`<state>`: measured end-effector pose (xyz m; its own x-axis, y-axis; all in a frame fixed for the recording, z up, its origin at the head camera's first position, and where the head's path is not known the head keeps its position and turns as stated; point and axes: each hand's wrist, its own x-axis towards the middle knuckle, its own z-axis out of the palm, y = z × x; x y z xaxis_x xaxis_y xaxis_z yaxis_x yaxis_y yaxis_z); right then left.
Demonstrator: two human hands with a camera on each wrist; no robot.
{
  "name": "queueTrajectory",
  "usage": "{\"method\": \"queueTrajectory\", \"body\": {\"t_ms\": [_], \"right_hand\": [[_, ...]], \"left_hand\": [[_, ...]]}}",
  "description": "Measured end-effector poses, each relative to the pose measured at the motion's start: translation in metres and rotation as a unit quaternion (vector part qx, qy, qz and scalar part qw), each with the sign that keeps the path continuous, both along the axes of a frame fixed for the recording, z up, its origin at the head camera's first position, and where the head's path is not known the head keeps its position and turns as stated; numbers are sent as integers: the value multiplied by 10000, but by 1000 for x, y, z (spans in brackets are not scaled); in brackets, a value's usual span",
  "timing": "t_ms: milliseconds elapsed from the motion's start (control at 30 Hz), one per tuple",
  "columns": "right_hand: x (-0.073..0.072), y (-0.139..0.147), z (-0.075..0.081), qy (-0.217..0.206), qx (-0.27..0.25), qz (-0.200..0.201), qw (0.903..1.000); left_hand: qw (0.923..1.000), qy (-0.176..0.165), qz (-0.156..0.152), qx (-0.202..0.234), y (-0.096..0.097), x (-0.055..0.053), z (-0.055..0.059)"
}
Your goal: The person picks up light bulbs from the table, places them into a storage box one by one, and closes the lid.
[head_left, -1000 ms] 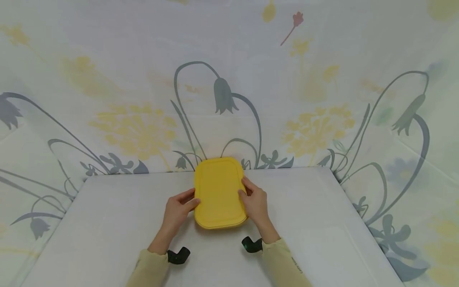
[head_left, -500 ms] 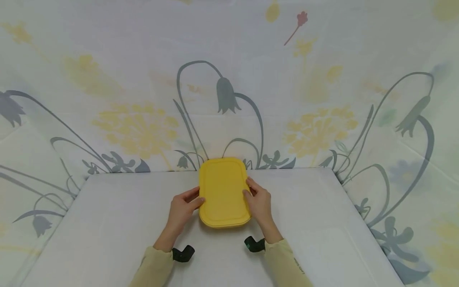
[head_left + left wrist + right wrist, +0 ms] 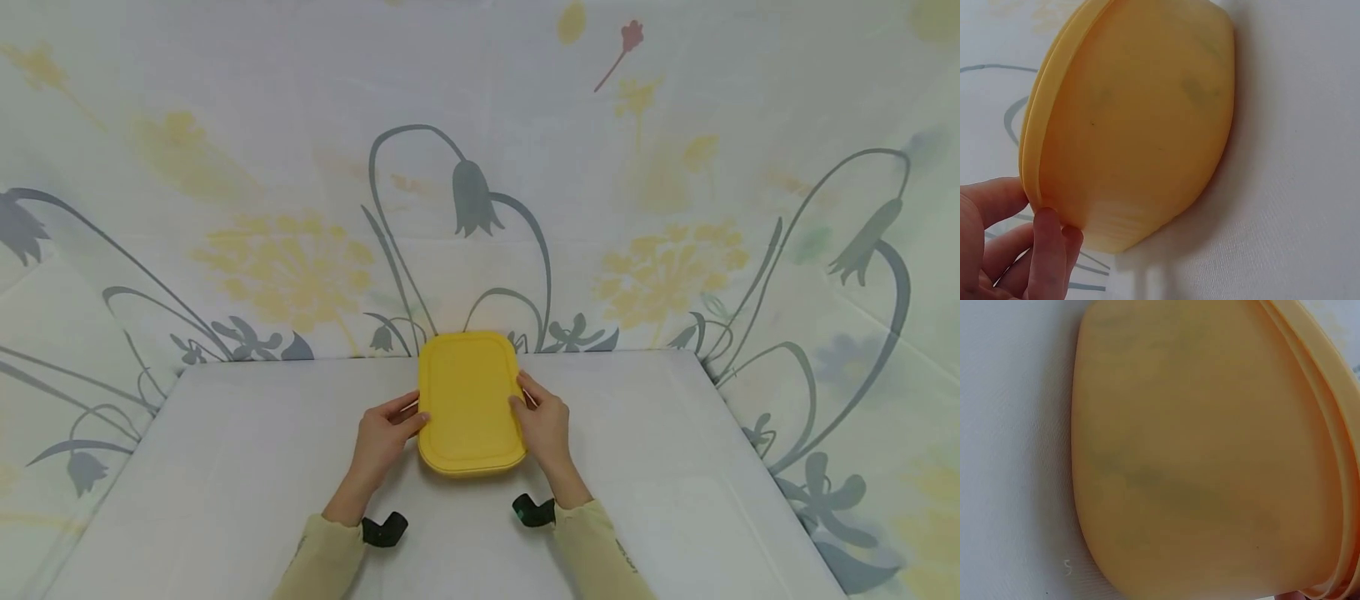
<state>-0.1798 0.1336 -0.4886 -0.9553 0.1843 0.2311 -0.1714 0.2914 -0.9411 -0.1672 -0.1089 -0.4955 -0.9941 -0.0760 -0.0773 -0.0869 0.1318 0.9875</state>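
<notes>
A yellow food container [image 3: 471, 408] with a matching lid [image 3: 472, 375] stands at the back middle of the white table, long side pointing away from me. From the left, my left hand [image 3: 378, 440] pinches its rim, thumb on the lid's edge and fingers beneath. My right hand [image 3: 546, 425] holds the opposite rim, thumb also on the edge. In the left wrist view, fingertips [image 3: 1049, 250] sit under the lip of the container's wall [image 3: 1141, 125]. Dim greenish dark patches show through that wall; what is inside cannot be made out. The right wrist view shows mostly the container's side [image 3: 1204, 450].
The white tabletop [image 3: 247, 467] ends at a flower-patterned cloth backdrop [image 3: 300, 167] right behind the container, and similar cloth rises at both sides. Black wrist mounts [image 3: 385, 529] stick inward from both pale yellow sleeves [image 3: 322, 558].
The container and both hands sit slightly further right in the picture than a second ago, with the backdrop shifted a little as well. Both hands keep the same hold on the rim.
</notes>
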Motion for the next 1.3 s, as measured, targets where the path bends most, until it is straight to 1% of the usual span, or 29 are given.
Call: {"method": "queueTrajectory", "body": {"t_ms": [300, 567, 733, 900, 1033, 1133, 1300], "right_hand": [[-2, 2, -6, -10, -34, 6, 10000], [-1, 2, -5, -66, -190, -29, 9998], [0, 3, -4, -88, -236, -33, 9997], [-1, 5, -5, -220, -365, -53, 9991], [-2, 7, -6, -315, -510, -4, 9982], [-2, 8, -8, -378, -526, -4, 9979], [0, 7, -10, -433, -398, -40, 9983]], "left_hand": [[10000, -75, 18, -43, 1, 0, 1], [9998, -29, -79, 175, 0, 2, 3], [9997, 33, -149, 189, 0, 0, 3], [9992, 127, -231, 299, -1, 0, 2], [9991, 164, -227, 319, -1, 0, 1], [9993, 118, -188, 309, -1, 0, 1], [9994, 86, -181, 299, -1, 1, 0]]}}
